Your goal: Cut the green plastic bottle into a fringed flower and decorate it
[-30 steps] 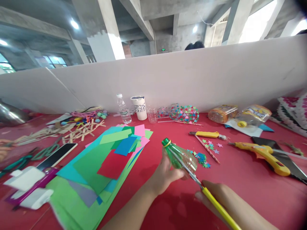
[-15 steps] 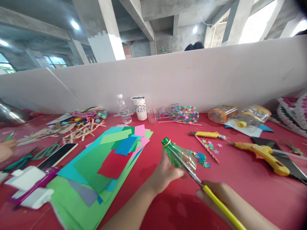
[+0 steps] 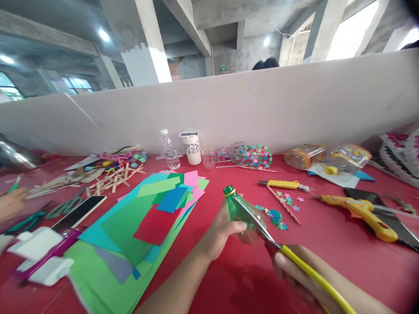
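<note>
My left hand (image 3: 220, 233) is closed around a green plastic bottle top (image 3: 245, 218), the cut-off neck end of a bottle with its green cap up and to the left. Its thumb lies across the near side of the plastic. My right hand (image 3: 294, 266) grips yellow-handled scissors (image 3: 314, 272). The metal blades reach up and left over the bottle top, toward its neck. Whether the blades are cutting into the plastic, I cannot tell. Past the bottle top lie small star sequins (image 3: 277, 218) and a striped straw (image 3: 284, 206).
Coloured paper sheets (image 3: 127, 226) spread to the left, near a phone (image 3: 80, 212). A yellow utility knife (image 3: 283, 185) and yellow glue gun (image 3: 360, 209) lie right. Along the partition stand a water bottle (image 3: 170, 152) and white cup (image 3: 190, 148). Another person's hand (image 3: 11, 205) is at far left.
My left thumb and the bottle top have shifted and turned slightly. My right hand and the scissors have moved a little to the right, with the handles spread somewhat apart.
</note>
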A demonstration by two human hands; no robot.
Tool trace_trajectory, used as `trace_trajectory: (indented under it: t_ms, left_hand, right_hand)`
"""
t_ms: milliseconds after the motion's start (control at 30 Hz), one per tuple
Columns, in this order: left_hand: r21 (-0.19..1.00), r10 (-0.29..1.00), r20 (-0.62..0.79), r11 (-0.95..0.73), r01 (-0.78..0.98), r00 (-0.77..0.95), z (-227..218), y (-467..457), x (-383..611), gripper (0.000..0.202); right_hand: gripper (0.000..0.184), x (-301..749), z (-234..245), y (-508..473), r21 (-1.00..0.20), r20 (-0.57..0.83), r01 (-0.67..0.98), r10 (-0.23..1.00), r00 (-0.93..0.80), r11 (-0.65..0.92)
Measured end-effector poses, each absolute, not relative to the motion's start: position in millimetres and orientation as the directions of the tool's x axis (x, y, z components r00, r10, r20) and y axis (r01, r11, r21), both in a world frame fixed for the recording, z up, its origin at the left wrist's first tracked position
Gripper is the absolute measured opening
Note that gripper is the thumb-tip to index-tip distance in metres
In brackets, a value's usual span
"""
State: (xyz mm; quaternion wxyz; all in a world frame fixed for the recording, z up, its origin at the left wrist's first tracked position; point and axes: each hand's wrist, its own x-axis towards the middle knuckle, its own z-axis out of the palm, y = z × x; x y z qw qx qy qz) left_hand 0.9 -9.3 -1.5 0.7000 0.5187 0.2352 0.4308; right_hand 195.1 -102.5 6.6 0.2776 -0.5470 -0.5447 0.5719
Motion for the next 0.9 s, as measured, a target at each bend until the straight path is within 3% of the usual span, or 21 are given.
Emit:
trace_trajectory:
  t_ms: [167,367,600,900]
  left_hand:
    - [0.893,0.893,0.095,0.119,-0.435,0.440,-1,-4,1,0.027]
    - [0.747,0.982,-0.015,0.135,-0.650,0.187,8,8,-8,0.019]
    - [0.800,0.962,0.082,0.093,-0.593,0.260,8,6,-7,0.033]
    - [0.821,0.940,0.126,0.080,-0.565,0.316,9,0,-6,0.037]
  right_hand:
    - [0.057,201,0,-103,-0.901,-0.341,0.375,0.891,-0.301,-0.218]
    - [0.050,204,-2,-104,-0.861,-0.202,0.507,0.945,-0.258,-0.045]
    - [0.043,203,-1,-103,-0.785,-0.104,0.612,0.953,-0.284,0.097]
    - [0.042,198,3,-98,-0.640,-0.192,0.761,0.937,-0.292,0.105]
